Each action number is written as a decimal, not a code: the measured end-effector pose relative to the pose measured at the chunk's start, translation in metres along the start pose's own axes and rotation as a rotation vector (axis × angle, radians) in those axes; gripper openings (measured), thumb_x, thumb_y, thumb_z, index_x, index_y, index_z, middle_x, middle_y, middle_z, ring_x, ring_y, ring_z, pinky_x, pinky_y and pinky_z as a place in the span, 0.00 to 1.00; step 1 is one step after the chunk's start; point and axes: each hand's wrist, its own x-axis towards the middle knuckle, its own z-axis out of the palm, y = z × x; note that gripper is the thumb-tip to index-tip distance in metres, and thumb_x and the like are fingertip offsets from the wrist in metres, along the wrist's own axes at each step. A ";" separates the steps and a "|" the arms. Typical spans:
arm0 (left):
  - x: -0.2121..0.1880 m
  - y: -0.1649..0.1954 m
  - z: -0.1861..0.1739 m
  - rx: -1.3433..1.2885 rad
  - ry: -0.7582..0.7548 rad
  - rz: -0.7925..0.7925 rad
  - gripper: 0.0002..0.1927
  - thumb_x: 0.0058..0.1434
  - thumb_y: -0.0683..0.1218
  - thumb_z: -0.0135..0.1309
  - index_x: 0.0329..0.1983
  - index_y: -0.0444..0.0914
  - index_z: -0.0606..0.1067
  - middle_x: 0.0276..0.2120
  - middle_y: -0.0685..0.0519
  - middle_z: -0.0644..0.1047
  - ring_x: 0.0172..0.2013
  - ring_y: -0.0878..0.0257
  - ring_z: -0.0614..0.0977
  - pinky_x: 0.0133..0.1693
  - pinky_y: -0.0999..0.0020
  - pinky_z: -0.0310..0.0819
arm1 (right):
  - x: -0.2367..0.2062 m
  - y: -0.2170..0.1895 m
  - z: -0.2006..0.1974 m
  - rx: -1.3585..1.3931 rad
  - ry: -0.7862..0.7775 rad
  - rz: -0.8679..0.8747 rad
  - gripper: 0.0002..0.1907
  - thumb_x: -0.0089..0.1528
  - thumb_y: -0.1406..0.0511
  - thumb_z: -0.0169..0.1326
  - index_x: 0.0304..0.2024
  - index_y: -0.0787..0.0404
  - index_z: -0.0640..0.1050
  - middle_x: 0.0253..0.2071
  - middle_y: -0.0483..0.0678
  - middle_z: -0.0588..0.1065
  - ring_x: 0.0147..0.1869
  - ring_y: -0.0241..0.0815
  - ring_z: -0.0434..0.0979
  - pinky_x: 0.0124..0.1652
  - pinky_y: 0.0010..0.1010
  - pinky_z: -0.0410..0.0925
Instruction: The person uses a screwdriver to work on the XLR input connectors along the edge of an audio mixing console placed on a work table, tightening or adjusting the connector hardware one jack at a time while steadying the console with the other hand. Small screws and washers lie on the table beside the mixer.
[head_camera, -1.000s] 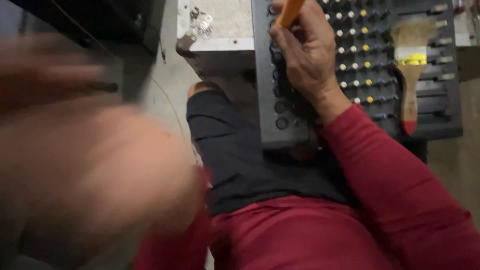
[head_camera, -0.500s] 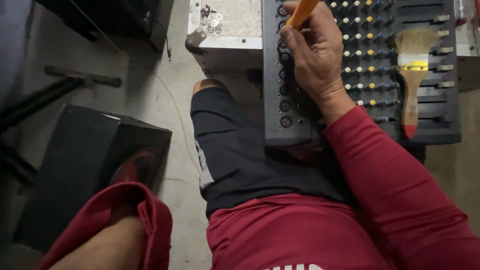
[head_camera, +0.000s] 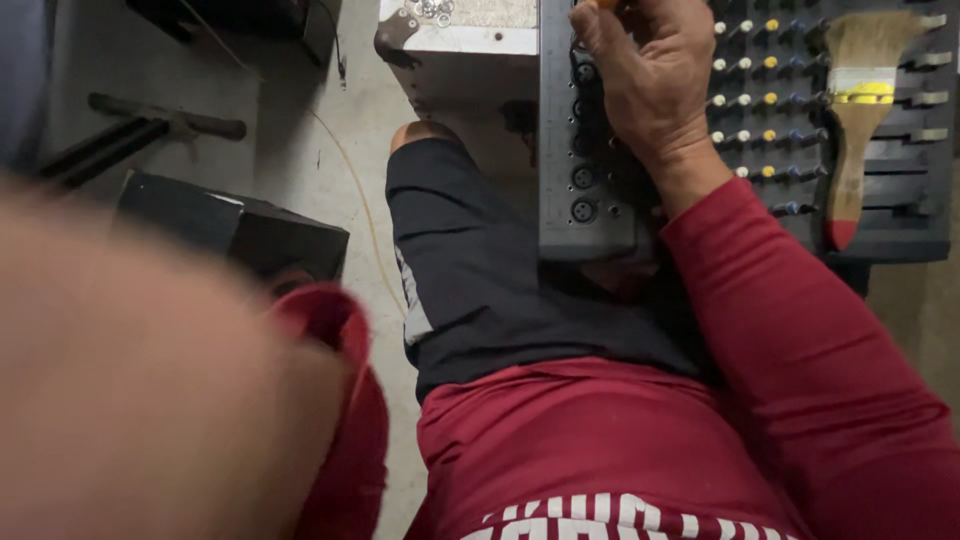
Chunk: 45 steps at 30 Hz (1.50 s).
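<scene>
- Right hand closed around an orange-handled tool, over the grey mixing console on the person's lap
- Left hand: blurred forearm only, grip cannot be told
- Paintbrush lies on console

**Right hand clenched ahead, left arm blurred close to the camera**

The right hand is stretched forward, knuckles up, fingers curled tight around something at the top edge. Its red sleeve runs back to the body. The left arm fills the lower left as a blur, red sleeve pushed up; its hand cannot be made out.
</scene>
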 end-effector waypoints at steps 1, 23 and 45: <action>-0.012 -0.023 -0.002 0.086 0.033 -0.123 0.07 0.73 0.43 0.52 0.51 0.38 0.76 0.41 0.53 0.80 0.43 0.63 0.83 0.49 0.70 0.77 | 0.000 -0.001 0.000 0.010 -0.005 0.000 0.10 0.78 0.64 0.60 0.46 0.66 0.79 0.40 0.42 0.77 0.43 0.30 0.76 0.46 0.23 0.71; -0.175 -0.169 0.021 0.946 -0.649 -0.538 0.11 0.63 0.45 0.59 0.49 0.46 0.80 0.46 0.60 0.76 0.51 0.56 0.74 0.53 0.57 0.67 | 0.009 -0.014 0.009 0.000 0.106 0.018 0.04 0.72 0.74 0.57 0.49 0.66 0.77 0.44 0.44 0.80 0.47 0.33 0.81 0.48 0.25 0.74; -0.167 -0.157 0.031 0.944 -0.573 -0.631 0.15 0.53 0.43 0.65 0.44 0.41 0.77 0.44 0.51 0.76 0.50 0.50 0.75 0.52 0.53 0.66 | 0.001 -0.004 0.013 -0.106 0.199 0.168 0.22 0.67 0.75 0.60 0.63 0.70 0.74 0.40 0.46 0.78 0.43 0.31 0.79 0.45 0.23 0.74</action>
